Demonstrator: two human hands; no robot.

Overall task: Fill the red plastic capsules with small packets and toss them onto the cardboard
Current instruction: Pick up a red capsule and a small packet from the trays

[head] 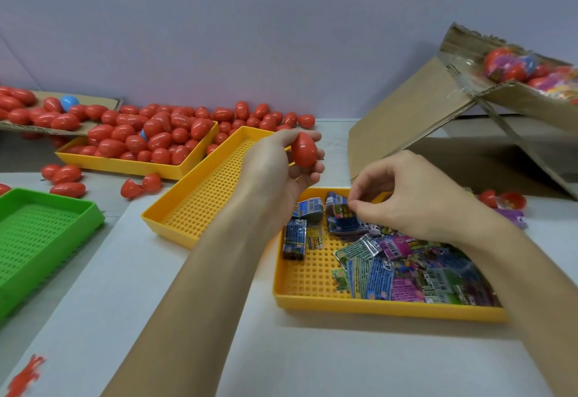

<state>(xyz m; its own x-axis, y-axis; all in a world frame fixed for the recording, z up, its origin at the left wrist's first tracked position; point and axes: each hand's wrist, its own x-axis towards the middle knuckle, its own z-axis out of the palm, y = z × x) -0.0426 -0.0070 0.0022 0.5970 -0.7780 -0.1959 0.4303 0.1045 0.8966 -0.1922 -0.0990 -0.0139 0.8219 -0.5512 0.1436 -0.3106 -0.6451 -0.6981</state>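
One red capsule (304,150) is up in the left hand (281,159), fingers curled round it, held above the far edge of the packet tray (387,304). I read it as closed, seam not visible from here. Right hand (416,199) is over the same tray's far side, thumb and forefinger pinching at a small packet (339,210) on top of the heap; other fingers loosely curled.

Packet tray is yellow, perforated floor, on the counter (281,353) right in front of me. Loose packets (416,274) fill mostly its right half, blue, green and purple print. A few blue ones lie apart at its left side.

Left of the packet tray, touching or nearly so: a second yellow tray (200,196) with nothing in it. Further left, a green tray (40,234), partly out of frame. Behind the second yellow tray, a third yellow tray (137,159) piled with red capsules (147,137); more of them spill over the counter behind and beside it.

Far left behind that, flat cardboard (100,105) carrying more red capsules and one blue one (69,102). Behind and right of the packet tray, a tilted cardboard box (416,109) with bagged capsules in it. Two open red halves (503,199) sit just right of the right hand.
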